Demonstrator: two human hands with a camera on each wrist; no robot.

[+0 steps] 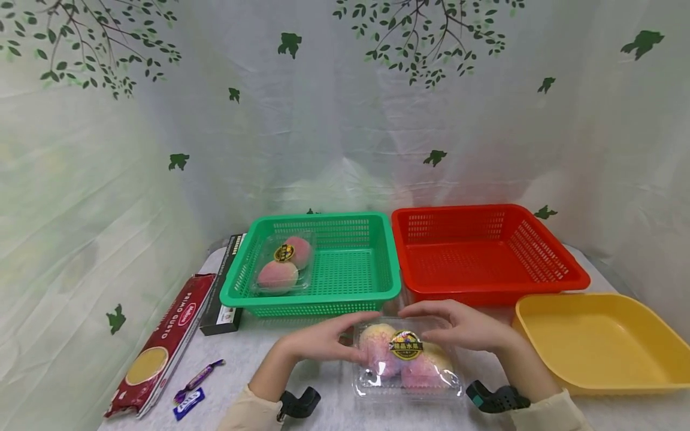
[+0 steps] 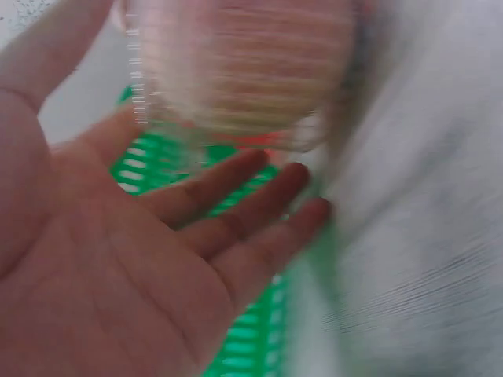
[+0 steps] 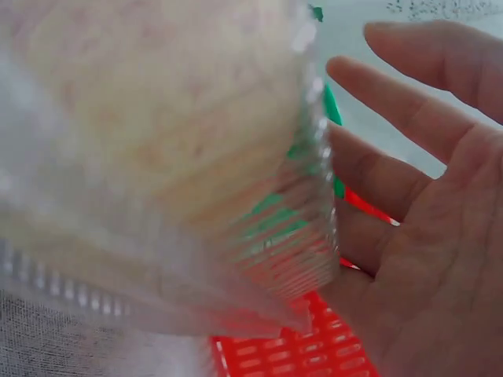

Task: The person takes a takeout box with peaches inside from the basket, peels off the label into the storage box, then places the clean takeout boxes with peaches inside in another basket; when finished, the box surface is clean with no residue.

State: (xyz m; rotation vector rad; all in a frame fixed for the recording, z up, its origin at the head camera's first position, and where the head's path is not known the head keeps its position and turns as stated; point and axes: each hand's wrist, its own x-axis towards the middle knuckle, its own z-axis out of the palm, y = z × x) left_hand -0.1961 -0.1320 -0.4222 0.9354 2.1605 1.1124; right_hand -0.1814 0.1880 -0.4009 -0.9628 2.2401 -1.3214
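Observation:
A clear plastic box of peaches (image 1: 426, 374), pink and yellow with a round black-and-gold sticker, is at the front of the table between both hands. My left hand (image 1: 329, 341) is at its left side, with the thumb along that edge; in the left wrist view the fingers (image 2: 259, 228) extend loosely by the box. On the far right side, my right hand (image 1: 469, 326) has its thumb over the lid corner. The right wrist view shows extended fingers (image 3: 393, 102) beside the box's ribbed wall. A similar peach box (image 1: 277, 275) lies in the green basket (image 1: 323, 297).
A red basket (image 1: 485, 296) stands at the back right, with a yellow tray (image 1: 598, 347) before it. At left lie a dark red pasta packet (image 1: 162, 347), a black box (image 1: 222, 311), a purple-wrapped candy (image 1: 199, 380) and a blue-wrapped candy (image 1: 188, 404).

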